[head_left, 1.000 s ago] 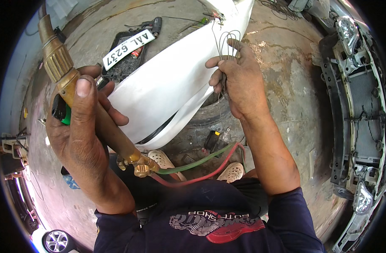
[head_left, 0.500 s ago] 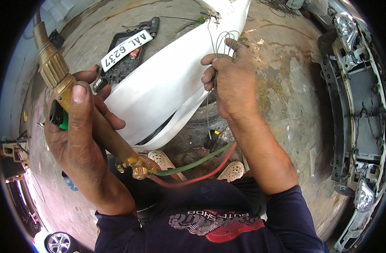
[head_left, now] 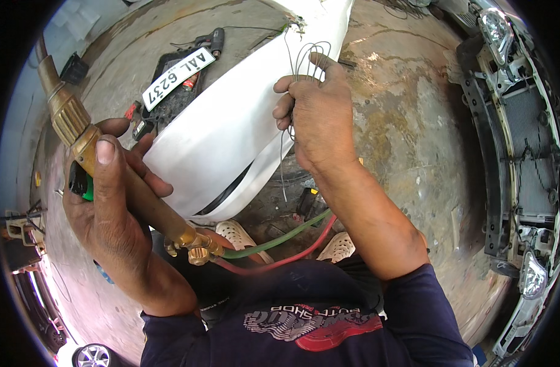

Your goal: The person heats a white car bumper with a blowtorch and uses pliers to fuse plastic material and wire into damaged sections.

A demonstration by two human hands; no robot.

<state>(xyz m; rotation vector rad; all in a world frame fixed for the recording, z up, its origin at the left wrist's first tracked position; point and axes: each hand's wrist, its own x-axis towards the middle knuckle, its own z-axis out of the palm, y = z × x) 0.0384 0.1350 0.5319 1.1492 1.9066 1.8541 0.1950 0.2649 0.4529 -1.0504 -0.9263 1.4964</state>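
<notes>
My left hand [head_left: 112, 217] is wrapped round the brass handle of a gas torch [head_left: 151, 199], whose nozzle end points up and to the left. A small green-and-black lighter [head_left: 83, 183] is tucked in the same hand. Green [head_left: 280, 240] and red [head_left: 283, 262] hoses run off the torch's lower end. Thin wire, bent into loops [head_left: 301, 58], is pinched in my right hand [head_left: 323, 116], with one tail hanging below it. Under that hand lies a large white car bumper [head_left: 213, 137], its far end showing a damaged-looking edge.
Beyond the bumper are a black tray [head_left: 164, 64], a white number plate [head_left: 178, 78] and a dark power tool [head_left: 216, 43]. A tyre [head_left: 274, 189] lies beneath the bumper, near my light clogs [head_left: 234, 235]. A car front with a radiator [head_left: 524, 147] stands at right.
My right hand has moved left with the wire, further over the bumper. The whole view has shifted slightly, and the left hand keeps its hold on the torch and lighter.
</notes>
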